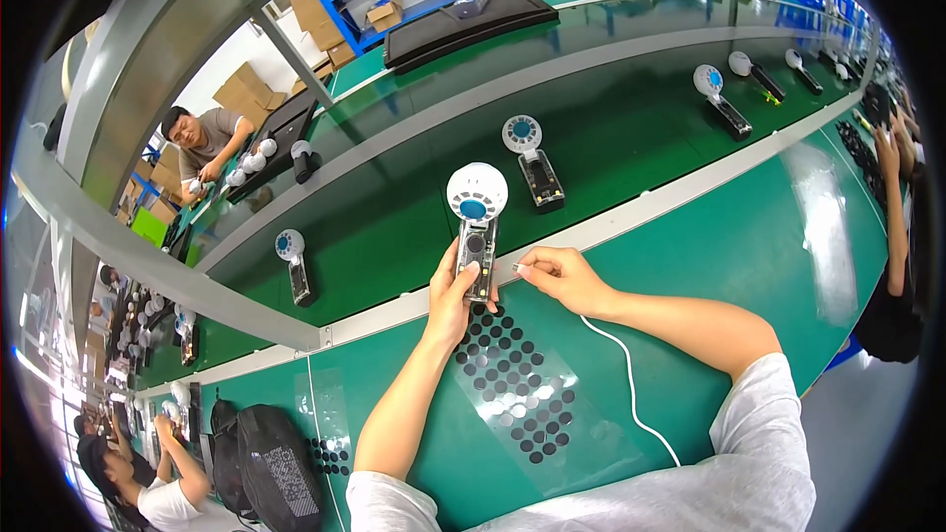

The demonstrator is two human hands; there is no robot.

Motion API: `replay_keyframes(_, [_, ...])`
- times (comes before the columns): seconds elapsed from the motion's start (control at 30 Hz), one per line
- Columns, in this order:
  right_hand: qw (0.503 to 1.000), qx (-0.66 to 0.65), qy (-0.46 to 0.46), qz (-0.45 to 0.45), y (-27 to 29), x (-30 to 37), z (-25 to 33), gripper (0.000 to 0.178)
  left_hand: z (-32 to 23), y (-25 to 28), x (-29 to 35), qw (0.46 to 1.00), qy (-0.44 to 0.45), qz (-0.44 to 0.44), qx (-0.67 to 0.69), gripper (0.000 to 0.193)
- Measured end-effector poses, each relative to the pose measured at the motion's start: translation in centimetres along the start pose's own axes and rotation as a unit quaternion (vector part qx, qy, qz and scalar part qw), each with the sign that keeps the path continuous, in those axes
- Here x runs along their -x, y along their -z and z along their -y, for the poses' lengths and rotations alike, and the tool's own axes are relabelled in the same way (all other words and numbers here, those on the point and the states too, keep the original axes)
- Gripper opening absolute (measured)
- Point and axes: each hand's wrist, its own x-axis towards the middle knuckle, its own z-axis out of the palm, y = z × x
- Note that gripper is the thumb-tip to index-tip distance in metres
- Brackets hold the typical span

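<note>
My left hand is wrapped round the dark, see-through handle of a device with a round white head and a blue centre. Its thumb lies on the handle's front, where a circuit board with small lights shows. Just right of the handle, my right hand pinches the small plug of a white cable. The plug's tip points at the device but stays apart from it. From under the right hand the cable runs down toward my body. Below both hands lies a clear sheet of black round stickers on the green bench.
Similar devices lie on the green conveyor beyond the metal rail, one close ahead, others left and right. Black bags stand at lower left. A grey metal frame crosses the left side. Co-workers sit left and right.
</note>
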Motion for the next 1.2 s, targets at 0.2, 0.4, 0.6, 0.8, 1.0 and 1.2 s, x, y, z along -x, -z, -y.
replay_keyframes(0.2, [0.998,-0.056,0.013,-0.018,-0.3,-0.1,-0.2,0.01,0.5,-0.2,0.2,0.998,-0.003,0.045,-0.038,0.055])
replay_keyframes(0.4, [0.998,-0.061,0.005,0.005,0.0,0.1,-0.3,0.01,-0.1,-0.5,0.3,0.995,-0.002,0.091,-0.038,0.059])
replay_keyframes(0.6, [0.998,-0.069,-0.001,0.01,0.0,0.2,0.2,0.01,-0.5,-0.6,0.4,0.994,0.012,0.104,-0.01,0.061])
replay_keyframes(0.8, [0.998,-0.062,0.006,0.011,0.2,0.4,0.4,0.011,-0.5,-1.0,0.4,0.994,0.024,0.103,-0.025,0.061])
replay_keyframes(1.0, [1.0,-0.013,0.018,-0.005,0.5,0.3,-0.1,0.011,-1.0,-1.6,0.3,0.983,0.004,0.107,-0.148,0.072])
replay_keyframes(1.2, [1.0,-0.012,0.01,-0.025,0.2,0.1,-0.3,0.012,0.3,-1.5,-0.1,0.918,-0.165,0.102,-0.345,0.086])
